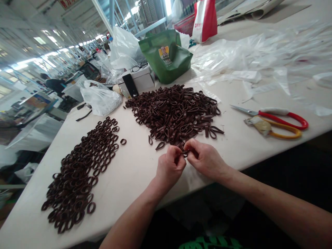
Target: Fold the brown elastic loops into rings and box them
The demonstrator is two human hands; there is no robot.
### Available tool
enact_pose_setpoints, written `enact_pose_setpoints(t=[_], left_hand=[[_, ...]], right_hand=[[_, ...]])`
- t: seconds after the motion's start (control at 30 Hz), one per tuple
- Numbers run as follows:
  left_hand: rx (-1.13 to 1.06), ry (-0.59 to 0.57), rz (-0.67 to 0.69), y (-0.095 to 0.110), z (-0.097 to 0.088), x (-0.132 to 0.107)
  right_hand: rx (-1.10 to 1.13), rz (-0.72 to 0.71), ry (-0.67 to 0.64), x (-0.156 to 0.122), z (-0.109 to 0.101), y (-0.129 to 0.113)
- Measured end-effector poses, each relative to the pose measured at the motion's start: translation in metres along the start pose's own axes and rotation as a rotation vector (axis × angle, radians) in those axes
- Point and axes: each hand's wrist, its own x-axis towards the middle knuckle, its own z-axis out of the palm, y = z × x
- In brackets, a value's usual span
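Near the front edge of the surface point(140, 176), the left hand point(169, 164) and right hand point(206, 158) both pinch one brown loop point(185, 153), long axis roughly along that edge, ends hidden

1. A green bag point(169, 71) is carrying an emblem point(164, 53) of a figure on a yellow-orange square; the small marks beneath it are blurring beyond reading.
2. A red-and-white bag point(212, 21) is showing a short line of red print on its white side, too small to read.
3. A sign point(66, 3) at the upper left is bearing reddish, illegible characters.
4. Dark clothing at the bottom edge is displaying bright green print point(210, 242), unreadable here.
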Motion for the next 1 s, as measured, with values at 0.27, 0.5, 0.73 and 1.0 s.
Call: enact_pose_setpoints(t=[0.27, 0.5, 0.73, 1.0], left_hand=[[0.107, 0.084, 0.044, -0.002, -0.002, 0.003], [0.169, 0.253, -0.233, -0.029, -0.047, 0.020], [0.430, 0.587, -0.396, -0.068, -0.109, 0.027], [0.517, 0.133, -0.256, -0.056, -0.060, 0.041]], right_hand=[[0.103, -0.018, -0.039, 0.003, 0.002, 0.006], [0.284, 0.031, -0.069, 0.001, 0.004, 0.011], [0.216, -0.048, -0.030, 0.004, 0.001, 0.017], [0.174, -0.102, -0.050, 0.004, 0.003, 0.019]])
